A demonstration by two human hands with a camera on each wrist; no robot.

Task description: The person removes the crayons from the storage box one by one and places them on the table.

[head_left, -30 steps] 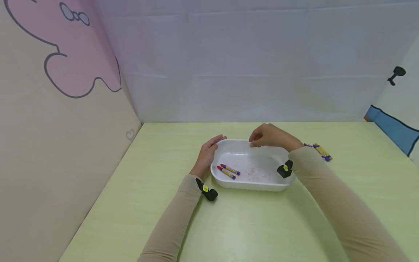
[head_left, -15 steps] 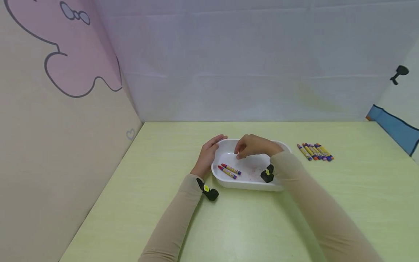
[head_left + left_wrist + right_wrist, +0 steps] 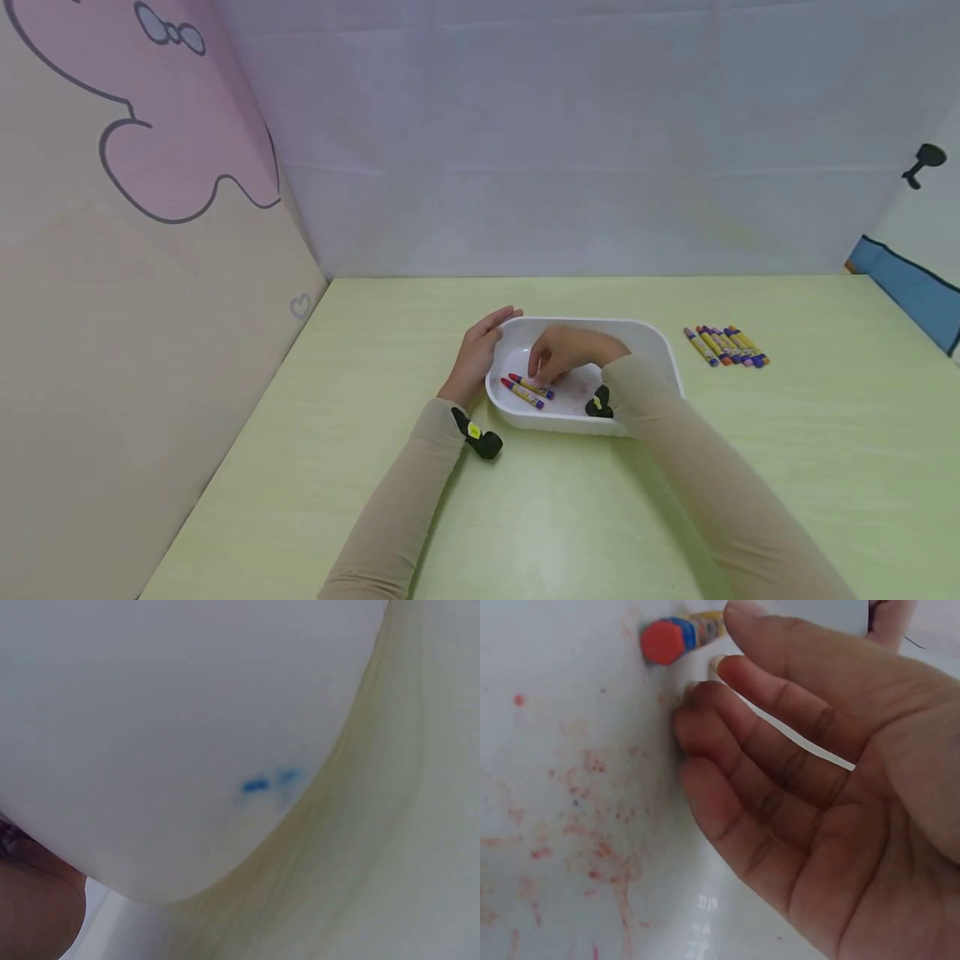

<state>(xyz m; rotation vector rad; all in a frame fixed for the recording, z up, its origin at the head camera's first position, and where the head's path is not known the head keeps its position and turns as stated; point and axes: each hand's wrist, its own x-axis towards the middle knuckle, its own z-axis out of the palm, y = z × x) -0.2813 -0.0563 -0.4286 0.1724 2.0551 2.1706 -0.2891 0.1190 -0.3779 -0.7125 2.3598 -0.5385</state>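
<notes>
A white tray (image 3: pixel 592 426) sits on the table with two red-tipped crayons (image 3: pixel 522 393) lying side by side at its left. My left hand (image 3: pixel 468 360) holds the tray's left end, fingers along the outside and thumb at the rim. Only a bit of that hand (image 3: pixel 41 904) shows in the left wrist view, beside the tray wall. Inside the tray, my right hand (image 3: pixel 567 353) is bent down over the far crayon. In the right wrist view, the thumb and index finger stand apart around a crayon (image 3: pixel 676 639), the thumb overlapping its far part; the other fingers are loosely bent.
Several crayons (image 3: pixel 726 346) lie in a slanted row on the pale green table (image 3: pixel 825 433), right of the tray. Reddish crayon marks (image 3: pixel 592 825) speckle the tray floor. A white wall (image 3: pixel 585 167) rises behind the table, with a patterned panel (image 3: pixel 150 333) at left.
My right hand has moved left and down from above the tray's far rim to the crayons inside. The row of crayons at right came into full view. My left hand stays in place.
</notes>
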